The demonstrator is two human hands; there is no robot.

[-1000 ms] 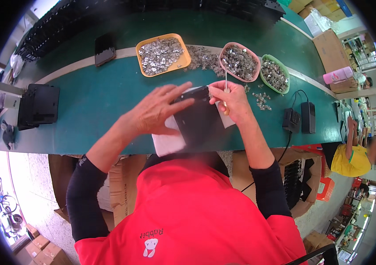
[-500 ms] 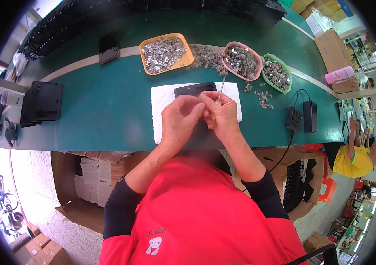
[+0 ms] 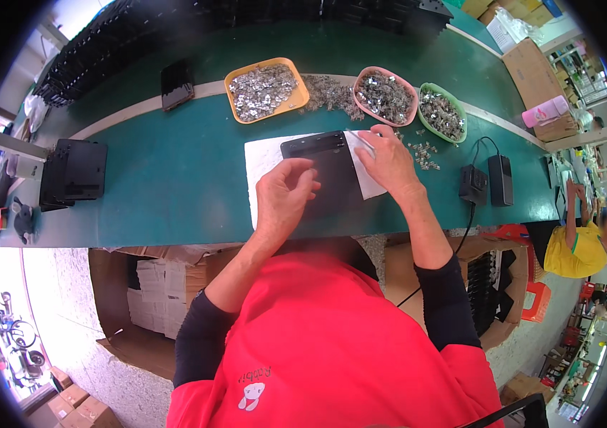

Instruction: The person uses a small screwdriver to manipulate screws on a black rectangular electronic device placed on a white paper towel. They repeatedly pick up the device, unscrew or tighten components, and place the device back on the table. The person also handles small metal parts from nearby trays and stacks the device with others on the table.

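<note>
A black flat plastic part [image 3: 332,171] lies on a white foam sheet [image 3: 259,158] at the bench's front edge. My left hand [image 3: 282,196] is over its left side, fingers curled in toward the thumb; anything inside them is hidden. My right hand [image 3: 391,160] is at the right edge of the sheet, closed around a tool with a thin metal shaft [image 3: 362,140] that points up and left. The tool's handle is hidden in my palm. Just beyond my right fingers stands a pink tray [image 3: 412,114] heaped with small metal clips.
A yellow tray [image 3: 305,93] and a green tray [image 3: 462,132] hold more small metal pieces; loose ones [image 3: 425,155] lie beside them. Black devices with a cable [image 3: 501,182] sit at right, black plastic parts [image 3: 79,171] at left. A co-worker in yellow [image 3: 573,250] is at far right.
My hands, together over the black part before, have separated. The right moved up and right with the tool, whose shaft now tilts left; the left dropped slightly, uncovering the part.
</note>
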